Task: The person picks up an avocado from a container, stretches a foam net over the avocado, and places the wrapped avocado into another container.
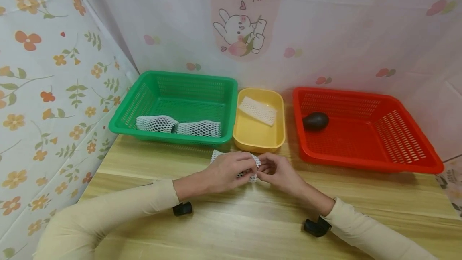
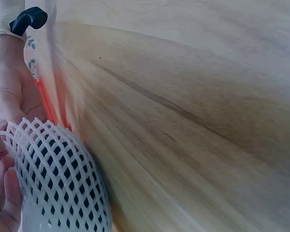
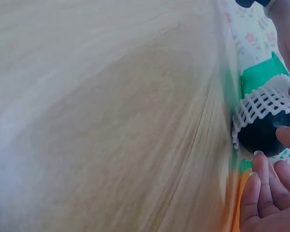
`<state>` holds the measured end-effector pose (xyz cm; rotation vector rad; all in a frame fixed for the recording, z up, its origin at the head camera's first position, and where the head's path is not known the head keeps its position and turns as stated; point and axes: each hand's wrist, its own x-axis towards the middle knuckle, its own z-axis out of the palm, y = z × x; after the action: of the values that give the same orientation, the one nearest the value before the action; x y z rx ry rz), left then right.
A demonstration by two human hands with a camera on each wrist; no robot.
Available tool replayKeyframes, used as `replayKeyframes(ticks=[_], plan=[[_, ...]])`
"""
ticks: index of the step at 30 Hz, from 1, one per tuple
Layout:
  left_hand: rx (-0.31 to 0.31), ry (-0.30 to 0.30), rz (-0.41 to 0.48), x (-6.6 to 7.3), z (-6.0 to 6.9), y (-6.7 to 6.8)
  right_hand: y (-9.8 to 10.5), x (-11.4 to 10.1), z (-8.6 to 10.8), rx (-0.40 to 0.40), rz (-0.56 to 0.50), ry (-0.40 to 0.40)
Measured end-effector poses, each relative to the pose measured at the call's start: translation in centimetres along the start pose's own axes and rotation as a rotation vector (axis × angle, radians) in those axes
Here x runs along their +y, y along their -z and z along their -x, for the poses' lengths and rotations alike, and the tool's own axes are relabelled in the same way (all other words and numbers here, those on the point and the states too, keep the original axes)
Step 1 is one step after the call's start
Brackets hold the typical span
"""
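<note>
In the head view a white foam net [image 1: 216, 155] lies between both hands, in front of the yellow tray. My left hand [image 1: 227, 171] curls over it from the left, while my right hand [image 1: 279, 173] pinches at its right end. The right wrist view shows a dark, rounded fruit [image 3: 261, 135] poking out of the net [image 3: 261, 102], with a thumb on it and the fingertips of my right hand [image 3: 273, 198] at its lower edge. Dark patches show through the mesh [image 2: 63, 179] in the left wrist view, beside my right hand [image 2: 14, 96].
A green basket [image 1: 173, 139] at the left holds two netted items [image 1: 157, 124]. Behind the hands stands a yellow tray [image 1: 258, 146] with a flat foam net [image 1: 258, 110] in it. A red basket [image 1: 361, 163] at the right contains a dark fruit [image 1: 316, 121].
</note>
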<state>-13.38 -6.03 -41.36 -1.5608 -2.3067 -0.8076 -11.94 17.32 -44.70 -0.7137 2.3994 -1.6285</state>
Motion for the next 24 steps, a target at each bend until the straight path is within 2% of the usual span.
replayKeyframes(ticks=[9,15,18,24], plan=[[-0.017,0.037,-0.049,-0.05,0.19,0.38,-0.29,0.24,-0.13,0.025,-0.015,-0.011],[-0.022,0.001,-0.097,-0.56,0.32,0.87,-0.15,0.37,0.00,0.043,-0.024,-0.026],[-0.040,-0.013,-0.109,-0.78,0.38,0.92,0.01,0.26,0.12,0.043,-0.030,-0.046],[-0.089,0.024,-0.151,-0.78,0.56,0.98,0.14,0.13,0.16,0.031,-0.014,-0.060]])
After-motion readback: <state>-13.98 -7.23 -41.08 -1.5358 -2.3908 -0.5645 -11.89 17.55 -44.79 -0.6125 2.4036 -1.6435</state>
